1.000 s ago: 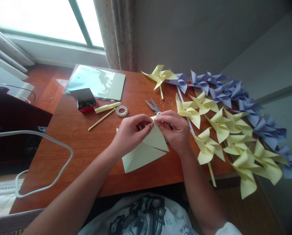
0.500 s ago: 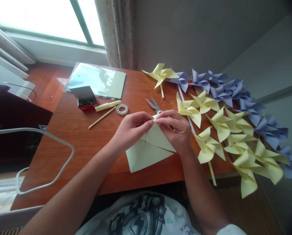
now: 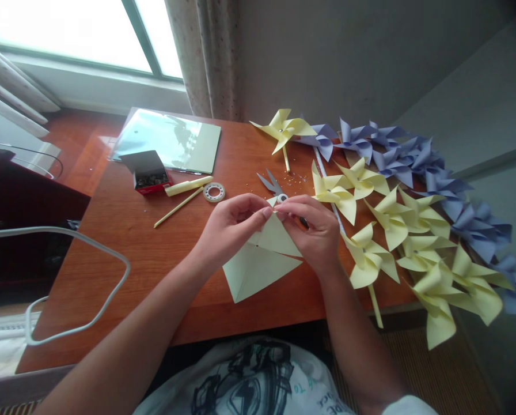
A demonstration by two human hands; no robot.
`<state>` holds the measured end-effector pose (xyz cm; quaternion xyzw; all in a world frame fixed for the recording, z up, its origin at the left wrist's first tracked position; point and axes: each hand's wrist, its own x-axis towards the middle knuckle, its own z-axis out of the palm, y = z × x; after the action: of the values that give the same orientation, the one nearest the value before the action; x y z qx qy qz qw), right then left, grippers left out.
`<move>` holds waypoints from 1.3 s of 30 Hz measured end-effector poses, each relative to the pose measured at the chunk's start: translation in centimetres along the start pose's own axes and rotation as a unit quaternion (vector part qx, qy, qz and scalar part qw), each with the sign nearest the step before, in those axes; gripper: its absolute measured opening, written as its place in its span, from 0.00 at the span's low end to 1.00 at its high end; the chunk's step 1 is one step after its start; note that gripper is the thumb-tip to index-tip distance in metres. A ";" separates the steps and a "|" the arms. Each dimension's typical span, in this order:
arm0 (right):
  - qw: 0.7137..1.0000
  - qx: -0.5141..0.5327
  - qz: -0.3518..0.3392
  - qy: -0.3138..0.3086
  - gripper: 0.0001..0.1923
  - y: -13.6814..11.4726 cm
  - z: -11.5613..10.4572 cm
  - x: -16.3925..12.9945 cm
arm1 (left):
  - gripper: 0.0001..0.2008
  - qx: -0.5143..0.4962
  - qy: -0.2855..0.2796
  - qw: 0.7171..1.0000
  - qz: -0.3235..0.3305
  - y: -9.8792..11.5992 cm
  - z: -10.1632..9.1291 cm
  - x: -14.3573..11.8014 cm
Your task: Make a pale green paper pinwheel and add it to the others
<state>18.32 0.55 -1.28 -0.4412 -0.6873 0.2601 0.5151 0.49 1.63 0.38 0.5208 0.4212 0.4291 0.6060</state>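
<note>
A pale yellow paper square [image 3: 258, 266], cut and partly folded, is lifted off the wooden table [image 3: 154, 253] near its front edge. My left hand [image 3: 232, 227] and my right hand [image 3: 312, 227] pinch its upper corner together between fingertips. Grey scissors [image 3: 272, 185] lie just behind my hands, partly hidden by the right one.
Several finished yellow pinwheels [image 3: 370, 230] and purple pinwheels [image 3: 413, 161] cover the table's right side. A red box of pins [image 3: 150, 173], a tape roll [image 3: 214, 192], yellow sticks [image 3: 180, 202] and a glossy sheet [image 3: 171, 141] lie at the back left. A white cable [image 3: 89, 253] loops at the left.
The paper shifted slightly while both hands kept pinching its top corner; the lower flaps swung a little. The view moved a bit upward.
</note>
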 end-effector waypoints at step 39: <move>0.982 0.103 0.153 -0.046 0.02 -0.1 -0.2 -0.1 | 0.07 -0.017 -0.012 1.000 -0.005 -0.8 0.1 0.2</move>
<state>18.49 0.35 -1.17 -0.4735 -0.6043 0.4255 0.4791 0.65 1.69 -0.38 0.5135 0.4095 0.4268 0.6216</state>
